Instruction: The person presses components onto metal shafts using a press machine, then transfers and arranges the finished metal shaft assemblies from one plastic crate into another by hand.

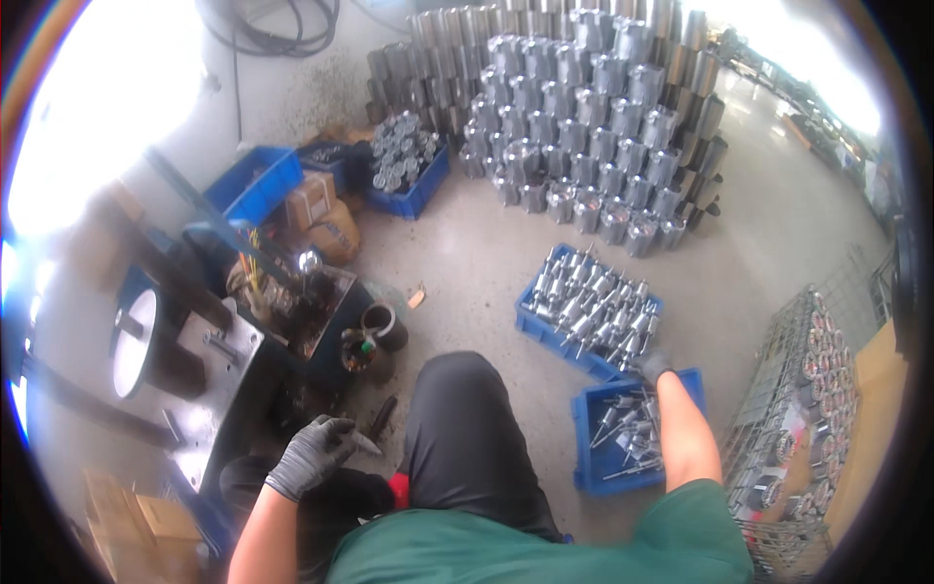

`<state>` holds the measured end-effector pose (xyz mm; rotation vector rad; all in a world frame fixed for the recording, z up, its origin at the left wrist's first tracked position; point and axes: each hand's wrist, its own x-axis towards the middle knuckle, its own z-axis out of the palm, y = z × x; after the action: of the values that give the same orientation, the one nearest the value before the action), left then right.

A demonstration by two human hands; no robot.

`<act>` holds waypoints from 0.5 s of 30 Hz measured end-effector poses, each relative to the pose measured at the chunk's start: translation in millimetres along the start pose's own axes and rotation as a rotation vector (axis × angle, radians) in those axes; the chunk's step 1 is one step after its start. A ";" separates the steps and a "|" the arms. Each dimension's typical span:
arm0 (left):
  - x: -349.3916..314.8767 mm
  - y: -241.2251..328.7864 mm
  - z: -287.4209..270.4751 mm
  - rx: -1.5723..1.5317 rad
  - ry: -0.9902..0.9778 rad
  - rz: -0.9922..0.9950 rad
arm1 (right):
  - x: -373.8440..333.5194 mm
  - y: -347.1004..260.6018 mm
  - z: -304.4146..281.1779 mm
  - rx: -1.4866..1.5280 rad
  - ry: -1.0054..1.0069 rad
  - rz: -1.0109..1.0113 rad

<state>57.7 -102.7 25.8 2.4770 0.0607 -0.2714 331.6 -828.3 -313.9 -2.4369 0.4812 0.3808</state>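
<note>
Metal shafts (593, 297) fill the far blue crate (555, 341), the right hand (650, 365) at its near corner, grip unclear. Lifting one straight up should spare its neighbours. The left hand (309, 457) is closed around a slim grey piece (367, 444)

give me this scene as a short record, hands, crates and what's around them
left hand: gloved, pale pointed piece by its fingertips, grip unclear
right hand: gloved, at the near right end of the fuller crate, grip unclear
fuller crate: blue, heaped with metal shafts
sparser crate: blue, nearer the person, some shafts inside
beyond: stacked metal cylinders
far right: wire basket with round parts
</note>
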 end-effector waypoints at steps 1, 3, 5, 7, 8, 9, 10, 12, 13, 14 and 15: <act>-4.8 11.4 -16.3 0.053 0.042 -0.043 | -17.4 -63.3 27.1 -0.291 0.018 -0.131; 16.0 34.6 -38.2 0.056 0.084 0.145 | -37.9 -81.6 8.9 -0.210 -0.163 -0.140; 55.5 44.1 -49.6 0.079 0.068 0.239 | -47.5 -92.3 -8.3 -0.131 -0.126 -0.068; 87.4 61.7 -54.3 0.091 0.040 0.320 | -66.0 -91.2 -21.5 -0.064 -0.102 0.011; 101.8 74.0 -53.3 -0.045 -0.019 0.225 | -78.2 -89.3 -27.6 -0.026 0.034 -0.026; 114.6 80.9 -52.4 -0.178 -0.081 0.134 | -89.3 -86.6 -36.8 0.009 0.176 -0.062; 142.3 42.4 -36.7 -0.098 0.000 0.297 | -88.2 -81.8 -44.9 -0.039 0.209 -0.014; 171.0 53.5 -29.7 0.153 -0.069 0.328 | -112.6 -74.5 -58.9 -0.117 0.201 0.008; 180.0 63.1 -26.3 0.420 -0.123 0.338 | -128.3 -72.2 -63.4 -0.186 0.170 0.014; 185.0 74.8 -18.3 0.404 -0.136 0.355 | -145.4 -67.4 -68.5 -0.140 0.054 0.069; 190.7 88.8 -7.7 0.205 -0.093 0.401 | -165.8 -65.5 -67.4 -0.152 0.063 0.083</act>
<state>255.3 -172.9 44.8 2.6037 -0.5203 -0.2268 221.9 -780.8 -165.5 -2.5881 0.6018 0.3896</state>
